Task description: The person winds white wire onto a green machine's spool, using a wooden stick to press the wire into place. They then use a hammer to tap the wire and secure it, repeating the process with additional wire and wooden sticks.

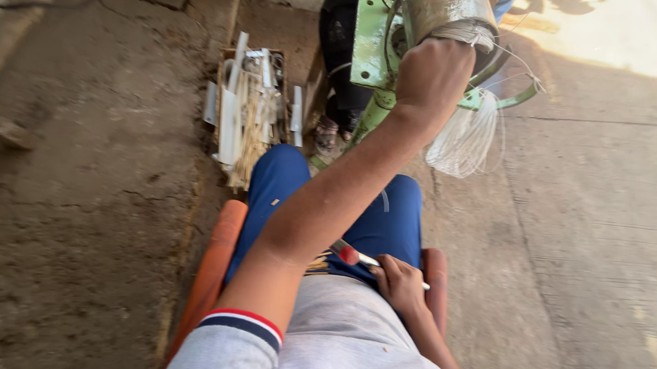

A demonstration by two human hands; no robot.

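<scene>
Left hand (pixel 433 75), far and nearer than the other, has its grip closed on the band of pale thread (pixel 464 32) wound round the grey metal drum (pixel 443 9), loose strands hanging right; right hand (pixel 398 283), near on lap, grips a red-tipped thin tool (pixel 355 257) lying left-right.

Machine frame (pixel 366 42): green painted metal, chipped and dull.
Drum (pixel 439 8): bare metal, worn grey sheen.
Fibre bundle (pixel 463 139): fine whitish strands, faintly glossy.
Floor (pixel 83 218): rough, cracked concrete, matt.
Trousers (pixel 386 216): blue cloth, smooth.
Seat (pixel 210 268): orange plastic, smooth.
Box of strips (pixel 247 107): pale, matt slats.
</scene>
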